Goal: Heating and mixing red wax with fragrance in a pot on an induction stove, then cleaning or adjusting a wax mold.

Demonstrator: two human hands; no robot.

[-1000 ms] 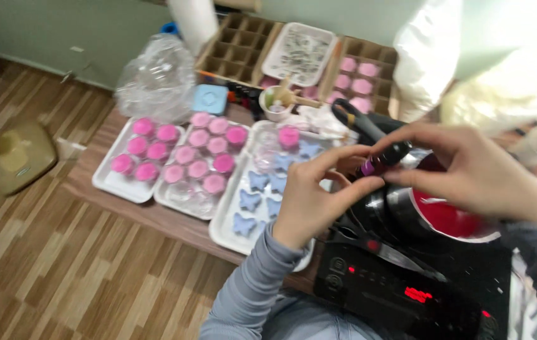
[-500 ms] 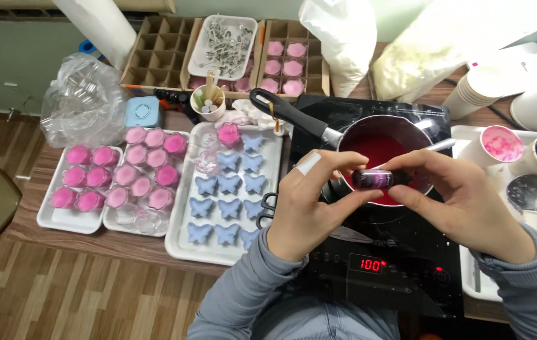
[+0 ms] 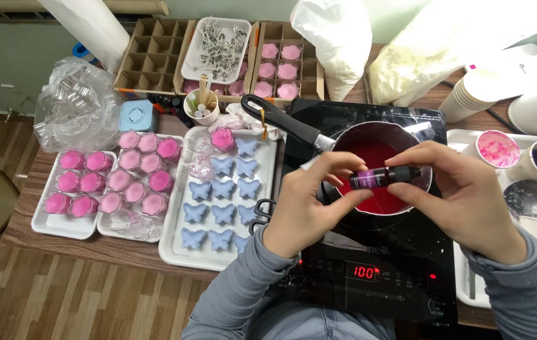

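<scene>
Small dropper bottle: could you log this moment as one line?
left hand: holds small dropper bottle | right hand: at its cap | under: saucepan of red liquid | cooktop: on

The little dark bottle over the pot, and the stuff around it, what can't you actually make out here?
Head view only:
- Small dark bottle: its ends are covered by fingers of the left hand and right hand, so whether the cap is on cannot be told.
- Red liquid in the pot: its depth, with both hands over it.
- Butterfly tray: the near right corner, behind the left wrist.
- White tray at right: cut by the frame edge.
</scene>
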